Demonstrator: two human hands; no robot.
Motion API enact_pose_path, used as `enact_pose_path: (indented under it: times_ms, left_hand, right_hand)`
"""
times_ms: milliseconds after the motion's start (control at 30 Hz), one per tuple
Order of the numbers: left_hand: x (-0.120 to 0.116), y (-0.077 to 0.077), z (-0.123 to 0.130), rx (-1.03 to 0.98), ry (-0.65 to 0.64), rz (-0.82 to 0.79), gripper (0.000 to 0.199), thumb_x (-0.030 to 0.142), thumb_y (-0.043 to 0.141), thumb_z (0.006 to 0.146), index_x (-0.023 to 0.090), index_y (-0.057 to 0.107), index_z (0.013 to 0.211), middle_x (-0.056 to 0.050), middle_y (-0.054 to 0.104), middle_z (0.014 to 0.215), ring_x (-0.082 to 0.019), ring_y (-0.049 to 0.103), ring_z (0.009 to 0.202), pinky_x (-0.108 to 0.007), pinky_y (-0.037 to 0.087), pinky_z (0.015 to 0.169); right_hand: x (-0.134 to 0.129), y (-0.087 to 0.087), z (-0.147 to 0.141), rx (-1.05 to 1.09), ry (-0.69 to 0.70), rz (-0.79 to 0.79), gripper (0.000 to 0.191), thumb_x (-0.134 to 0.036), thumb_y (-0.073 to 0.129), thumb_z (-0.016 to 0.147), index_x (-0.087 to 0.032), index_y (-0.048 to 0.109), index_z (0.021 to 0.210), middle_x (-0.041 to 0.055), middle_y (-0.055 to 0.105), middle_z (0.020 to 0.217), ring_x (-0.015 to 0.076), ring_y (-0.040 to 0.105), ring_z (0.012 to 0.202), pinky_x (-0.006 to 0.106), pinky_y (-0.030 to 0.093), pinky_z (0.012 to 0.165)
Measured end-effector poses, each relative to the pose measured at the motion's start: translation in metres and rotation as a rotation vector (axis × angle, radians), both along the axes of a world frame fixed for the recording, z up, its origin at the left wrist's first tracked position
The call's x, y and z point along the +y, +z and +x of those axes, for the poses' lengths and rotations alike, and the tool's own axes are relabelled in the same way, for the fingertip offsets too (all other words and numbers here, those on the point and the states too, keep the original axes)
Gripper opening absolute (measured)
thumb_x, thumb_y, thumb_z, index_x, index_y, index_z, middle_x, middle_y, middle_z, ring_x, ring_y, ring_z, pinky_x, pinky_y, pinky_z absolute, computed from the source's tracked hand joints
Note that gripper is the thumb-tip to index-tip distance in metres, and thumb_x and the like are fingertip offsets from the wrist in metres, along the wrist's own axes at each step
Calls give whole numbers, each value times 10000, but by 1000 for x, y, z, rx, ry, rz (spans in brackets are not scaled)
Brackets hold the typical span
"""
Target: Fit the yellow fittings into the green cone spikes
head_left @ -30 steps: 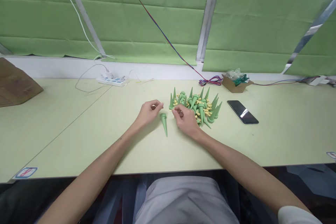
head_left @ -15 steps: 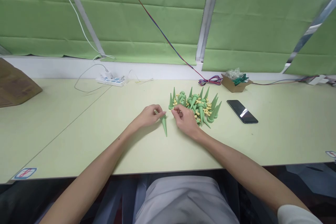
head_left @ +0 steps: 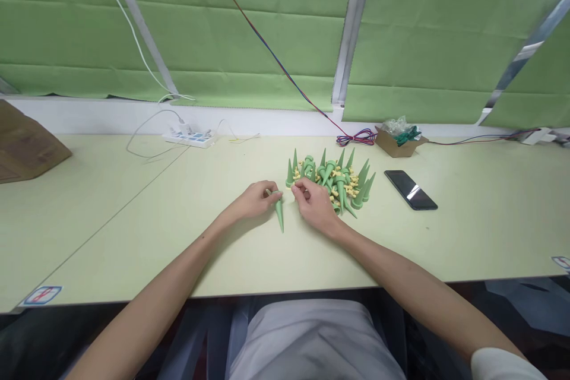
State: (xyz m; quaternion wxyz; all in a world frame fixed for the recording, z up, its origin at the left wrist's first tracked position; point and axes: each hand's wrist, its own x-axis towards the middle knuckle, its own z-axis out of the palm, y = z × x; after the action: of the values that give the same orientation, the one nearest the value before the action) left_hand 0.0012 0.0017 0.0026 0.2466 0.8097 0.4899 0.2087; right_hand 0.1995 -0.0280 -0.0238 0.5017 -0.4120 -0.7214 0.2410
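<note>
My left hand (head_left: 258,198) is closed, its thumb and fingers pinching the upper end of a green plastic spike (head_left: 279,217). That spike's narrow tip points down toward the front edge of the table. To its right, my right hand (head_left: 315,202) is also closed in a pinch at the near left side of a pile of green plastic spikes (head_left: 342,190). A small yellow piece (head_left: 288,188) shows at the right fingertips, mostly hidden. Small yellow plastic parts (head_left: 355,181) lie mixed among the piled spikes, several of which stand point up.
On the pale table (head_left: 178,249), a black phone (head_left: 410,189) lies right of the pile. Behind it stand a small cardboard box (head_left: 394,145) with plastic and green stuff and a coiled cable (head_left: 356,137). A power strip (head_left: 189,137) and a brown paper-like object (head_left: 29,142) are leftward.
My left hand and its spike have shifted very slightly, with the fingers turned a little over the spike's upper end. My right hand stays nearly where it was.
</note>
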Motion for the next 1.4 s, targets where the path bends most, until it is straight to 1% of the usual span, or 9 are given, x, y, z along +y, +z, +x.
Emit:
enact_pose_path:
  times_ms: [133,267,400,533,733,967,1167,1400]
  left_hand:
    - [-3,4,2,-101,-7,-11,379,537,494,924,196,576,780,6,569,678,-148,482,614,-262,382,586]
    - [-5,4,4,-168,-2,-43,411,562,469,941,192,586,805,4,576,665,-130,456,553,-254,362,532]
    - [-7,4,7,-232,11,-76,388,552,524,921,192,589,792,22,537,617,-116,418,519,-246,335,508]
    - [-10,5,10,-298,-13,-114,373,533,556,909,192,580,760,40,478,563,-110,397,509,-242,319,508]
    - [-13,6,12,-332,-10,-142,378,549,576,892,194,598,764,38,479,537,-114,418,488,-245,316,497]
    - [-17,8,15,-347,20,-168,363,527,602,892,190,594,758,42,475,523,-102,402,481,-240,289,497]
    - [-16,6,16,-379,54,-169,353,534,627,877,196,590,782,41,487,502,-114,435,470,-250,316,498]
    - [-16,7,17,-474,46,-129,365,550,604,901,204,544,801,36,546,569,-119,499,477,-268,397,536]
  right_hand:
    - [0,0,0,-16,-4,7,229,-341,478,991,-203,549,823,-6,566,726,127,478,588,260,358,568]
    - [0,-1,1,-38,-11,15,238,-330,464,996,-202,544,813,-3,567,724,132,481,602,262,361,581]
    - [1,-1,1,-65,-10,28,245,-318,462,996,-198,543,798,1,583,728,132,485,612,265,364,602]
    - [1,0,2,-96,10,27,241,-294,474,984,-199,537,771,-16,548,673,128,456,584,266,349,600]
    - [0,1,1,-112,50,22,233,-281,487,971,-203,537,757,-23,530,643,127,439,559,263,355,598]
    - [-1,-1,1,-101,67,39,238,-282,491,971,-202,521,749,-34,506,621,118,423,541,257,339,577]
    - [0,-1,1,-104,48,15,245,-292,492,968,-202,536,745,-30,517,615,121,439,537,263,352,578]
    - [0,-1,1,-67,13,5,240,-305,511,952,-202,544,738,-28,542,606,119,453,526,260,357,564]
